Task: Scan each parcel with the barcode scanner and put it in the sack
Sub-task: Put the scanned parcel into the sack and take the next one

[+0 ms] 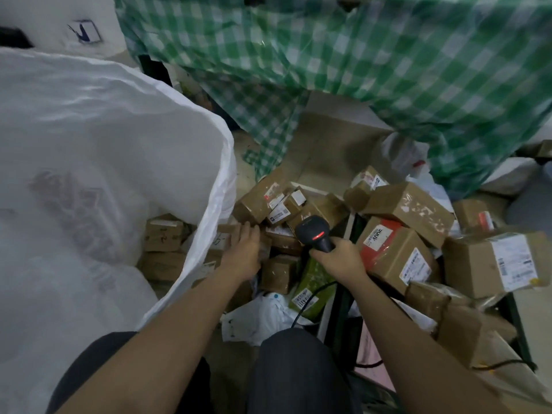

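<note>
Nearest the lens, dark-trousered knees (298, 369) and two bare forearms reaching forward. At far left, big white woven sack (89, 162), mouth slumped open toward the heap, a few brown boxes already inside (164, 234); soft walls, likely to fold shut unless the rim is held. Next, left hand (243, 252) stretched out flat with fingers straight, resting on or just over a small brown parcel (227, 231) right at the sack rim; hard to tell through the blur whether quite touching, certainly not gripping. Small taped carton, probably light and stiff with slick tape; best taken across two opposite sides, label kept upward. Centre, barcode scanner (316, 233) clenched by the handle in the right hand (340, 259), red light lit, head aimed at the labelled cartons (280, 209) beyond, cord (310, 297) trailing back toward the knees. Further right, red-taped box (394, 252) and larger box with white label (495, 261), probably heavier, two-handed work. Green checked plastic sheet (388, 70) hanging behind; parcels heaped loose and uneven, floor mostly buried, room cramped and dim.
</note>
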`<state>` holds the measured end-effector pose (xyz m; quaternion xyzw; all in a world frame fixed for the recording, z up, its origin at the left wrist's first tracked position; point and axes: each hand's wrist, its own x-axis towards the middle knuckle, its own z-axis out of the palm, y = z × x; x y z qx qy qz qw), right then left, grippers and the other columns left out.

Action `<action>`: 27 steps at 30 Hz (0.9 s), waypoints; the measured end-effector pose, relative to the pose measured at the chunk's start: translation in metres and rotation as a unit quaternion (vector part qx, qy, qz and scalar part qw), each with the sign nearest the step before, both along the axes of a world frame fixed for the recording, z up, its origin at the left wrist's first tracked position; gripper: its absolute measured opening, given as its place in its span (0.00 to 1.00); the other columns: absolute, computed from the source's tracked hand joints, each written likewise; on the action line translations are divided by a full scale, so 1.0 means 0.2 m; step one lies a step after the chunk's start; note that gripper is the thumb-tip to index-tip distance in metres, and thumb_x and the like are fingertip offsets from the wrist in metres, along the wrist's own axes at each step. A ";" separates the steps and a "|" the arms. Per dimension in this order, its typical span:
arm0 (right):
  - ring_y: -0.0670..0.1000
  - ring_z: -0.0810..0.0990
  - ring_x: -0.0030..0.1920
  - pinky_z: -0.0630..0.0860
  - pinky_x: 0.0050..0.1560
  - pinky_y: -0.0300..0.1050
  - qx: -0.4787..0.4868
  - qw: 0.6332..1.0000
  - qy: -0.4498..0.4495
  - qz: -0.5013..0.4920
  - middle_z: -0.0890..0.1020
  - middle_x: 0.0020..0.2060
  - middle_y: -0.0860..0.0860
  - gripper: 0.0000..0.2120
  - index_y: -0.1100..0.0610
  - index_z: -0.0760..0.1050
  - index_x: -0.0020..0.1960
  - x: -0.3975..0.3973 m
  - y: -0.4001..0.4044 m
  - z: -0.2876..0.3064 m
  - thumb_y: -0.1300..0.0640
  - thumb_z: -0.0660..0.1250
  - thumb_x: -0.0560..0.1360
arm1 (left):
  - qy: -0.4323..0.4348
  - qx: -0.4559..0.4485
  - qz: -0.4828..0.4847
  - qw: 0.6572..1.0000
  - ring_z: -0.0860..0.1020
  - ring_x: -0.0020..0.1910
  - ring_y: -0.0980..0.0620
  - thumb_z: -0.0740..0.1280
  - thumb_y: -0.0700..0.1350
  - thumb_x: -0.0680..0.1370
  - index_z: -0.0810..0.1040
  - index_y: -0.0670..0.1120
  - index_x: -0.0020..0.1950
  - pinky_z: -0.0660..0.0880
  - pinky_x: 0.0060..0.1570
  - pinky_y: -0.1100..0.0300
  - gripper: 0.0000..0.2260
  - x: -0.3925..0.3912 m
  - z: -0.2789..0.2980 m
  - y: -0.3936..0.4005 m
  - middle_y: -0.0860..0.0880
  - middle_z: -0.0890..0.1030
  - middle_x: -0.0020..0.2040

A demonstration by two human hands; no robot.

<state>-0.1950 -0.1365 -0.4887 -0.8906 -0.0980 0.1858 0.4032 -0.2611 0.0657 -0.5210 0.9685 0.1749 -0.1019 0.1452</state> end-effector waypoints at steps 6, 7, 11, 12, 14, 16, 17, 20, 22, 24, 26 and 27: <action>0.43 0.72 0.33 0.67 0.33 0.38 0.015 1.000 -0.006 -0.011 0.76 0.33 0.51 0.10 0.62 0.78 0.45 0.11 0.07 -0.08 0.55 0.72 0.72 | 0.069 0.121 -0.039 0.990 0.47 0.77 0.42 0.72 0.51 0.73 0.43 0.45 0.78 0.48 0.75 0.46 0.46 0.15 -0.12 0.11 0.43 0.48 0.78; 0.43 0.72 0.34 0.67 0.34 0.38 0.020 1.000 -0.006 -0.016 0.77 0.33 0.50 0.10 0.62 0.78 0.45 0.12 0.07 -0.10 0.55 0.72 0.72 | 0.074 0.132 -0.048 0.987 0.49 0.77 0.42 0.73 0.51 0.72 0.42 0.45 0.78 0.50 0.74 0.46 0.47 0.16 -0.14 0.13 0.43 0.49 0.78; 0.43 0.73 0.33 0.67 0.33 0.38 0.033 0.999 -0.004 -0.024 0.77 0.32 0.49 0.09 0.61 0.78 0.42 0.15 0.08 -0.16 0.55 0.72 0.71 | 0.112 0.122 -0.077 0.983 0.50 0.76 0.40 0.74 0.42 0.70 0.41 0.45 0.78 0.60 0.71 0.47 0.49 0.19 -0.13 0.15 0.42 0.49 0.76; 0.43 0.73 0.33 0.67 0.33 0.38 0.032 0.999 -0.003 -0.026 0.77 0.32 0.49 0.09 0.61 0.78 0.42 0.16 0.08 -0.17 0.55 0.72 0.71 | 0.111 0.120 -0.081 0.983 0.51 0.75 0.40 0.74 0.41 0.69 0.42 0.45 0.78 0.62 0.70 0.48 0.49 0.19 -0.13 0.15 0.41 0.50 0.75; 0.44 0.73 0.33 0.68 0.33 0.39 0.036 0.999 0.002 -0.033 0.77 0.32 0.50 0.09 0.62 0.78 0.41 0.16 0.08 -0.18 0.56 0.72 0.71 | 0.099 0.114 -0.082 0.985 0.55 0.73 0.40 0.75 0.41 0.69 0.46 0.45 0.77 0.66 0.67 0.50 0.47 0.19 -0.13 0.16 0.40 0.54 0.73; 0.45 0.73 0.32 0.67 0.32 0.40 0.045 0.998 0.002 -0.041 0.76 0.31 0.50 0.09 0.62 0.77 0.40 0.16 0.08 -0.18 0.56 0.72 0.71 | 0.079 0.109 -0.083 0.987 0.58 0.72 0.40 0.75 0.41 0.68 0.49 0.44 0.76 0.68 0.65 0.50 0.45 0.18 -0.11 0.16 0.40 0.57 0.71; 0.45 0.73 0.31 0.66 0.31 0.40 0.053 0.998 0.001 -0.045 0.75 0.30 0.50 0.10 0.62 0.76 0.40 0.16 0.08 -0.18 0.56 0.72 0.71 | 0.064 0.100 -0.079 0.990 0.59 0.71 0.41 0.75 0.41 0.67 0.50 0.44 0.75 0.69 0.64 0.50 0.45 0.18 -0.09 0.15 0.41 0.59 0.70; 0.47 0.71 0.30 0.64 0.31 0.41 0.097 0.993 0.003 -0.062 0.74 0.28 0.52 0.11 0.62 0.74 0.37 0.15 0.06 -0.12 0.57 0.72 0.72 | -0.002 0.052 -0.060 0.997 0.62 0.69 0.42 0.77 0.46 0.66 0.54 0.43 0.73 0.71 0.61 0.50 0.44 0.19 -0.01 0.14 0.42 0.62 0.69; 0.49 0.72 0.31 0.65 0.33 0.43 0.133 0.987 0.004 -0.093 0.74 0.29 0.55 0.13 0.64 0.73 0.37 0.15 0.04 -0.08 0.56 0.72 0.72 | -0.062 0.016 -0.041 0.997 0.65 0.66 0.44 0.77 0.58 0.62 0.57 0.45 0.71 0.72 0.59 0.47 0.46 0.19 0.07 0.12 0.43 0.65 0.68; 0.53 0.75 0.35 0.69 0.38 0.46 0.185 0.974 0.005 -0.135 0.76 0.32 0.58 0.13 0.65 0.75 0.40 0.15 0.01 -0.03 0.55 0.72 0.72 | -0.106 -0.061 -0.012 0.992 0.66 0.66 0.44 0.73 0.66 0.57 0.56 0.45 0.72 0.71 0.61 0.45 0.51 0.18 0.16 0.08 0.43 0.65 0.68; 0.56 0.79 0.39 0.73 0.43 0.48 0.234 0.957 0.007 -0.171 0.80 0.36 0.60 0.09 0.60 0.77 0.42 0.13 -0.02 0.03 0.54 0.71 0.73 | -0.135 -0.114 0.008 0.984 0.66 0.67 0.43 0.75 0.60 0.59 0.56 0.45 0.73 0.70 0.63 0.46 0.50 0.17 0.24 0.03 0.42 0.65 0.69; 0.56 0.80 0.40 0.74 0.44 0.48 0.248 0.952 0.002 -0.181 0.81 0.37 0.60 0.07 0.57 0.77 0.42 0.12 -0.03 0.07 0.54 0.71 0.74 | -0.152 -0.131 0.011 0.980 0.67 0.67 0.43 0.76 0.57 0.61 0.57 0.46 0.74 0.71 0.63 0.46 0.48 0.16 0.27 0.01 0.42 0.65 0.68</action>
